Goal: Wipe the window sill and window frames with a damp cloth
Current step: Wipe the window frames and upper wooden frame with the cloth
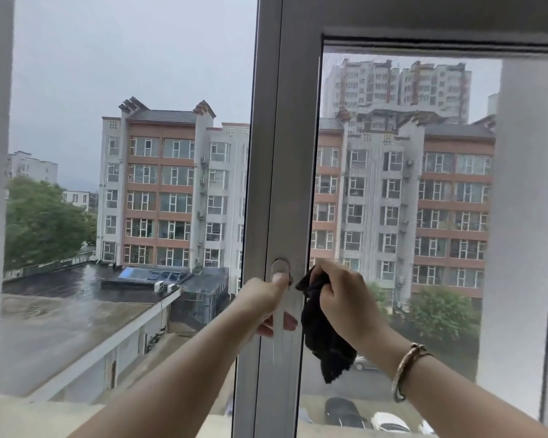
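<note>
Grey metal forms the upright window frame at the centre, and both hands work against it. On its face, the left hand curls round the white handle, thumb up near the round base. Just right of the frame, the right hand grips a dark cloth, which hangs down beside the handle. A bracelet circles that wrist.
</note>
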A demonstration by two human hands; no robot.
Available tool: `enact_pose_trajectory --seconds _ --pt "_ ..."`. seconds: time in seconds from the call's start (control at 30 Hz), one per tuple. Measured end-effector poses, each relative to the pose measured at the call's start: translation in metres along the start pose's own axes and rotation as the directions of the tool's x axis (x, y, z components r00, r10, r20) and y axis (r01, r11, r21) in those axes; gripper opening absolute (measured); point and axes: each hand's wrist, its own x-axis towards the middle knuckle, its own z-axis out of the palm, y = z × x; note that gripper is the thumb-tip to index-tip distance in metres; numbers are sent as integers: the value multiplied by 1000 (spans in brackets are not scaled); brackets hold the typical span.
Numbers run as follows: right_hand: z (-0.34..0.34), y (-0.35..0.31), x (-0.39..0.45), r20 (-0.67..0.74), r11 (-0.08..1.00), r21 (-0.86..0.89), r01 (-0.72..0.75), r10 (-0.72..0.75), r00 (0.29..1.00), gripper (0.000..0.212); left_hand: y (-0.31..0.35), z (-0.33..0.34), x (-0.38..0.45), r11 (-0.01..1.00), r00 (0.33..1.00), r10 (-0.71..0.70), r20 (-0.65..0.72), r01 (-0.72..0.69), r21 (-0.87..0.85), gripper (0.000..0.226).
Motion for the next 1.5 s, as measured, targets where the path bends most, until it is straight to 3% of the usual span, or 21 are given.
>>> enact_pose_trajectory --seconds 0.07,0.2,0.43,0.5,0.53,0.57,0.6,0.63,0.67,0.7,0.73,0.77,0.83,0.97,1.07,1.13,1.23,1.4,1.5 --pt "2 2 2 10 1000 4 4 -5 1000 32 3 5 -1 999 999 -32 20 32 33 49" --pt "-5 13 6 31 1000 12 0 0 1000 33 8 11 2 992 998 -60 27 62 -109 31" --pt "-12 24 9 100 959 266 -97 72 992 35 4 17 1 926 998 -61 13 62 -373 27" --pt "-12 23 9 89 941 320 -108 84 993 34 0 18 1 970 999 -37 -22 30 -240 34" --pt "-11 23 8 99 936 333 -114 86 991 33 -3 17 3 999 996 43 -81 -45 -22 42" --pt "-11 24 8 125 932 338 -130 92 988 32 -7 12 7 936 969 213 -124 -167 309 48" --pt "-11 25 8 152 929 339 -151 104 983 31 -12 3 12 705 886 456 -86 -301 643 52" --pt "-12 27 8 169 925 343 -163 110 979 31 -15 -9 16 343 738 670 85 -409 846 54" --pt "-13 30 9 174 917 357 -175 119 978 31 -13 -22 18 -32 579 749 322 -453 891 56" --pt "-14 29 9 181 916 359 -177 117 976 31 -11 -36 21 -324 447 722 528 -456 829 58" --pt "-15 29 10 192 917 357 -179 116 975 31 -8 -46 24 -533 366 631 684 -436 725 57" --pt "-16 30 11 197 914 361 -185 119 973 31 -2 -52 29 -669 330 517 790 -419 613 55" --pt "-15 32 13 201 912 366 -186 117 973 30 11 -51 38 -772 272 385 882 -429 469 48" --pt "-7 34 19 198 898 395 -195 124 972 32 14 -48 52 -743 129 379 916 -548 385 36" --pt "-2 34 22 188 894 401 -199 133 973 34 1 -50 60 -667 50 502 863 -613 423 33" --pt "1 33 24 170 906 382 -183 126 977 35 -8 -37 64 -525 20 675 737 -689 499 32" --pt "-1 33 26 179 918 349 -187 130 975 35 -20 -18 68 -300 46 857 514 -766 569 35" --pt "-11 26 35 255 922 321 -217 136 957 30 -19 -20 66 -248 96 857 507 -786 567 36" --pt "-13 14 38 376 969 157 -190 119 919 28 -19 -16 59 -190 162 845 509 -799 570 31"
